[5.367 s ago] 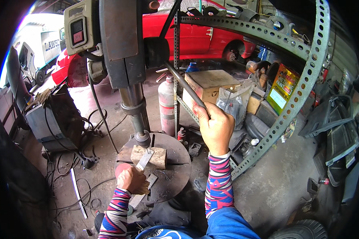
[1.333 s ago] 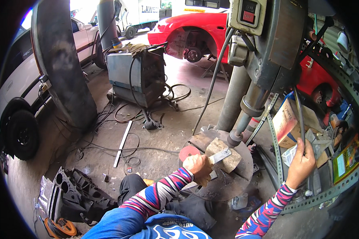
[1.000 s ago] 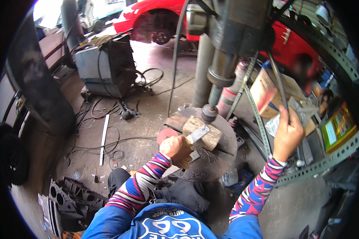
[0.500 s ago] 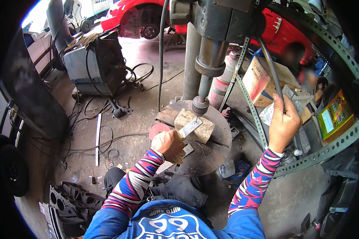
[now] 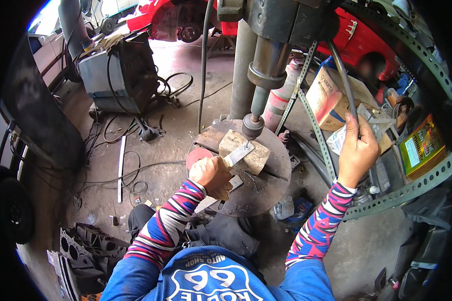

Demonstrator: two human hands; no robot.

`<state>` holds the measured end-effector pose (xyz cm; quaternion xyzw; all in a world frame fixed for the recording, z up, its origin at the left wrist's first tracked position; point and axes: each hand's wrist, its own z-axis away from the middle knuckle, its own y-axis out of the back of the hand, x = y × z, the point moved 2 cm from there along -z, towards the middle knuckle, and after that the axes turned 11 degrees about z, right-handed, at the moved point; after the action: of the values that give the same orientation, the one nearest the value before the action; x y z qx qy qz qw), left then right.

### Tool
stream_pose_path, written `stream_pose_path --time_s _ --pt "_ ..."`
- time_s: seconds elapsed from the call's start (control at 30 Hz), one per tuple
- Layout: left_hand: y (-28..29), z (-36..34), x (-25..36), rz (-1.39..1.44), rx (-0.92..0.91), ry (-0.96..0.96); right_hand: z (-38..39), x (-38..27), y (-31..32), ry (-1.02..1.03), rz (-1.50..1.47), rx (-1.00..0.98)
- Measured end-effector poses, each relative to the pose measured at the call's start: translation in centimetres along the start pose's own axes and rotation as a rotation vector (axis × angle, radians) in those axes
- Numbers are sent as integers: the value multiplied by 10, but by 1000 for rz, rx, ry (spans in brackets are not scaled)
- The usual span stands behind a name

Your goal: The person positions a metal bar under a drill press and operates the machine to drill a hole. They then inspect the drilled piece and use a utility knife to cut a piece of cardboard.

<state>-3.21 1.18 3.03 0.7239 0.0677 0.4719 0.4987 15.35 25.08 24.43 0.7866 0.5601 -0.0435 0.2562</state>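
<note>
My left hand [image 5: 210, 174] is closed around the near end of a flat metal bar [image 5: 241, 153], with pale material wrapped where I grip it. The bar's far end rests on a wooden block [image 5: 258, 158] on the round drill press table [image 5: 266, 196]. Just above that end hangs the drill chuck [image 5: 252, 126]; whether its bit touches the metal is too small to tell. Over at the right, my right hand [image 5: 359, 149] wraps round the lower end of the drill press lever [image 5: 342, 75]. A reddish disc [image 5: 197, 156] lies beside my left hand.
A perforated metal rack [image 5: 386, 204] on the right holds a cardboard box [image 5: 331, 98] and a yellow-green can [image 5: 423, 146]. The press column [image 5: 242, 75] stands behind the table. Cables and a grey machine [image 5: 116, 75] occupy the left floor. An engine block [image 5: 88, 246] sits lower left.
The whole view has shifted slightly, so the table and block appear a little higher. Both hands keep their grips, and the bar stays in the same place on the block.
</note>
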Motion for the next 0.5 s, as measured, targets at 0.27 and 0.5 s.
stream_pose_path --time_s 0.27,0.5 --pt "4 -1 2 -252 -120 -204 11 24 -20 16 -17 52" --pt "-9 -24 -3 -22 -342 131 10 31 -19 59 385 -104"
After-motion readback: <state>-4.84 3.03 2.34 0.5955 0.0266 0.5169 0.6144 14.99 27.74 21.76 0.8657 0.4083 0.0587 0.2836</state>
